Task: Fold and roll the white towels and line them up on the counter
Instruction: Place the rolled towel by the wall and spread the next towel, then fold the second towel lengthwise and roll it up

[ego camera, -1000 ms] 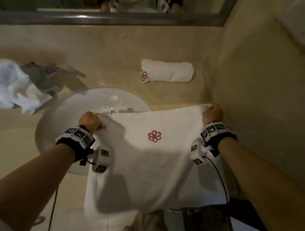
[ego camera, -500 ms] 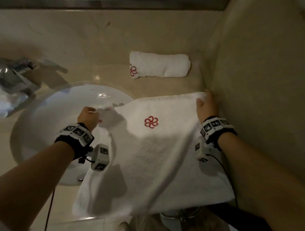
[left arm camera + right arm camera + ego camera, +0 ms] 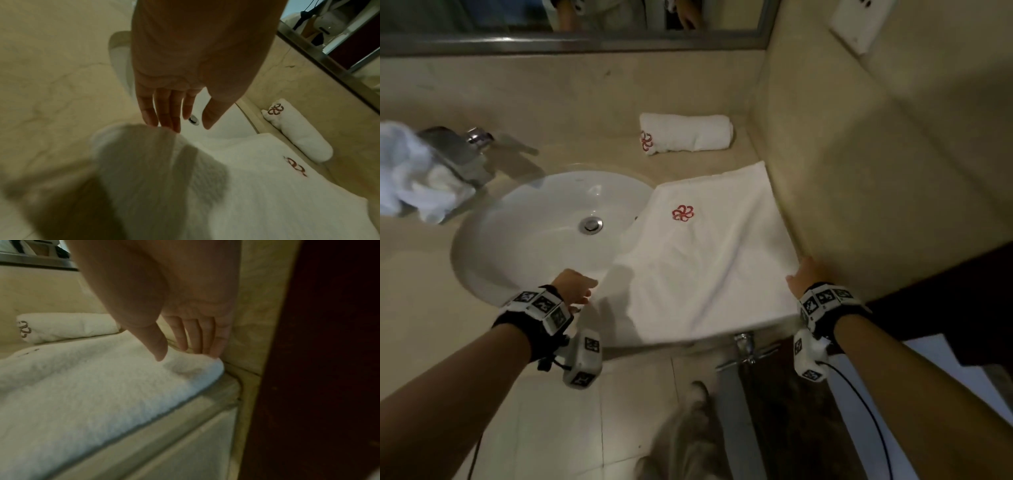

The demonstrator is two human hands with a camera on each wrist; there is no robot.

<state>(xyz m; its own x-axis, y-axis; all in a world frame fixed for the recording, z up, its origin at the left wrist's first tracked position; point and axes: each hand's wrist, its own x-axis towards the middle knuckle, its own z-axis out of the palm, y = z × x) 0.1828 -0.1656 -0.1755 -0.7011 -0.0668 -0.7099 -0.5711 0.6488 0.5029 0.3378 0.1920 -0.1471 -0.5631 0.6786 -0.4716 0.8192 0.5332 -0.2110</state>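
Observation:
A white towel (image 3: 709, 260) with a red flower mark lies folded flat on the beige counter (image 3: 585, 150), its left part hanging over the sink. It also fills the lower part of the left wrist view, towel (image 3: 226, 186), and the right wrist view, towel (image 3: 92, 386). My left hand (image 3: 575, 287) hovers at its near left corner, fingers (image 3: 164, 113) straight, tips just touching the cloth. My right hand (image 3: 803, 277) is at the near right corner by the side wall, fingers (image 3: 197, 335) straight on the towel edge. A rolled towel (image 3: 685, 133) lies at the back.
A round white sink (image 3: 544, 233) with a metal drain sits left of the towel. A chrome tap (image 3: 458, 150) and a crumpled white towel (image 3: 410, 171) are at the far left. A mirror (image 3: 571, 20) runs along the back; a beige wall (image 3: 859, 171) bounds the right.
Both hands let go of the far towel corners and drew back to the near corners. The towel, held up before, now lies flat on the counter.

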